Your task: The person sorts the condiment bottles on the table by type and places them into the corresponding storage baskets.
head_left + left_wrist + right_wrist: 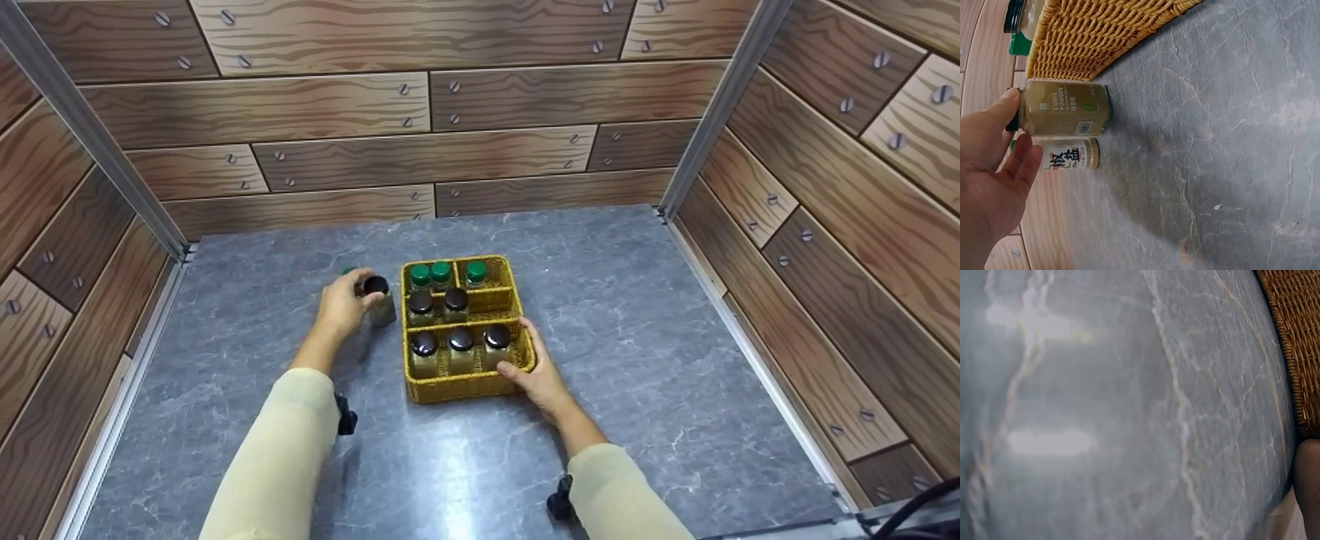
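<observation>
My left hand [341, 306] pinches a cumin powder jar [1064, 109] near its black cap. The jar stands upright just left of a yellow wicker basket [465, 387]. Behind that hand is a green-capped jar with a white label [1075, 156], mostly hidden in the head view. My right hand [543, 381] grips the basket's front right corner, thumb on the front rim and fingers along the right side. The front compartment has three black-capped jars [460, 352], the middle one two black-capped jars [455, 304]. At the back are three green-capped jars [476, 272], split by a divider.
A grey marbled tabletop [622, 315] lies under everything. Wood-patterned panels [337, 112] wall it at the back and both sides, with metal rails along the edges. Dark cables [919, 506] show at the lower right corner.
</observation>
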`<action>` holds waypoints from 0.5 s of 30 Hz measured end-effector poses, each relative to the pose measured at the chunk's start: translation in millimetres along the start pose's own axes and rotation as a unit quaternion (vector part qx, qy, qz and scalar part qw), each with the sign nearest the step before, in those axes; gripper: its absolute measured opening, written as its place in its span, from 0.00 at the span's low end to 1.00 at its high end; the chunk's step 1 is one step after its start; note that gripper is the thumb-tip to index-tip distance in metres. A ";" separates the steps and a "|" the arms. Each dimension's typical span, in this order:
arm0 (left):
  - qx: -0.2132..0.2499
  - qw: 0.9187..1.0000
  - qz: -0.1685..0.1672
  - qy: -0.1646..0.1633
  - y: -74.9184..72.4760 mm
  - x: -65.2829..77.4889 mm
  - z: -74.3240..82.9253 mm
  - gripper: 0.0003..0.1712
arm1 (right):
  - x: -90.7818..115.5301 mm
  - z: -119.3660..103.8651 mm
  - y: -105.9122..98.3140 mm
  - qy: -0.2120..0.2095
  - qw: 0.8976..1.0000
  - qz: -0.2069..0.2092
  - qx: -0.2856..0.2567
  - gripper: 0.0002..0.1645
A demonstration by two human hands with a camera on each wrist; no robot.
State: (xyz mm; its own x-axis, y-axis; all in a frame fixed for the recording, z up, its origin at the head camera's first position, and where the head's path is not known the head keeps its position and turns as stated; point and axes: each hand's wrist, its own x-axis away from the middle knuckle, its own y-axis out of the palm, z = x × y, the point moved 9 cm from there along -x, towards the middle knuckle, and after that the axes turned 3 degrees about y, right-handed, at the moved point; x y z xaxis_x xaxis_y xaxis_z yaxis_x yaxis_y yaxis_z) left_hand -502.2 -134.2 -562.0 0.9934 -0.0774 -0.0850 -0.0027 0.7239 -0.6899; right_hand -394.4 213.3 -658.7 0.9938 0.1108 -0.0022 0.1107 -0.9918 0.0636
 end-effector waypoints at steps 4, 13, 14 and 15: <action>-0.029 0.999 -0.006 0.018 0.3 -1.9 5.2 0.31 | 0.3 -1.0 0.6 0.000 1.000 0.001 0.000 0.61; -0.083 0.995 -0.009 0.055 -0.5 -2.5 15.1 0.27 | 1.0 -1.6 0.2 -0.002 1.000 0.005 0.014 0.60; -0.086 0.995 -0.011 0.055 -0.1 -2.2 15.4 0.28 | 0.9 -1.7 0.4 -0.002 1.000 0.006 0.013 0.60; -0.088 0.994 -0.011 0.057 0.2 -1.9 15.9 0.28 | 0.7 -2.0 0.8 -0.002 1.000 0.005 0.012 0.60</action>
State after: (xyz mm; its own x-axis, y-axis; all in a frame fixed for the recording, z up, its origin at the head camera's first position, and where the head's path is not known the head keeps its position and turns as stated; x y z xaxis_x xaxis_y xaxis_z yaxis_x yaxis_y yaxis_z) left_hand -502.3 -123.0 -550.6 0.9742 -0.1756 -0.1420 -0.0112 0.5903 -0.8071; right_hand -393.6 212.7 -656.7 0.9950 0.0999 -0.0060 0.1001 -0.9942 0.0390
